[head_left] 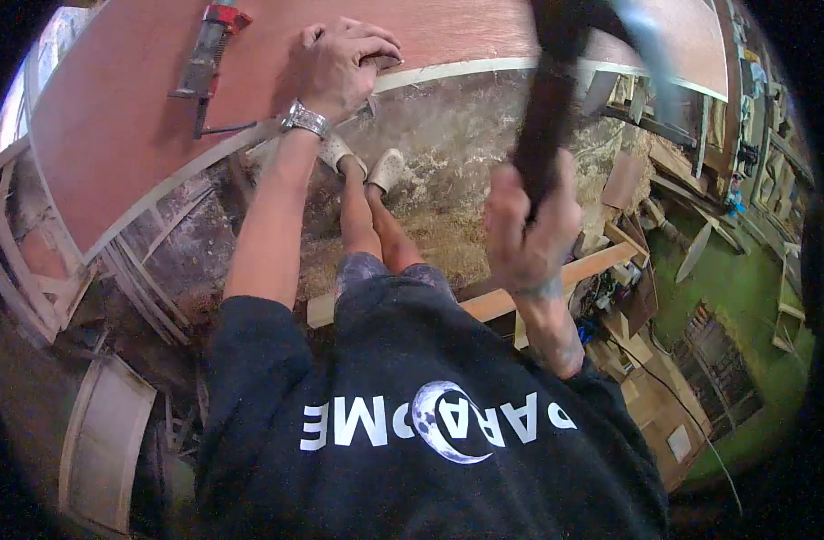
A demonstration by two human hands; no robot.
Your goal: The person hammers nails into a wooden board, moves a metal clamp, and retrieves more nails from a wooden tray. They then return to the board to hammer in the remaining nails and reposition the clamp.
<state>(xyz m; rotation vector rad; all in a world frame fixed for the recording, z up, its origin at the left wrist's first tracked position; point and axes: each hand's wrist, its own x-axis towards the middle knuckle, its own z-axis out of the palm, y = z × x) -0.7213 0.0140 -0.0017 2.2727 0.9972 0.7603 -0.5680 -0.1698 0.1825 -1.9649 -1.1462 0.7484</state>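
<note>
My left hand (344, 63), with a metal watch (305, 118) on its wrist, presses down on the edge of a reddish-brown plywood panel (124, 126), fingers curled over a small thing I cannot make out. My right hand (531, 225) is raised and gripped around the dark handle of a hammer (556, 81), whose blurred head points up toward the panel's pale edge strip (466, 70). My legs and pale shoes (387, 169) stand below on a dusty floor.
A red and black tool (209, 49) lies on the panel at upper left. Wooden frames and offcuts (34, 270) lean at the left. A long timber plank (556, 279) runs behind my legs. Cluttered wood pieces, cables and a green floor (745, 297) fill the right.
</note>
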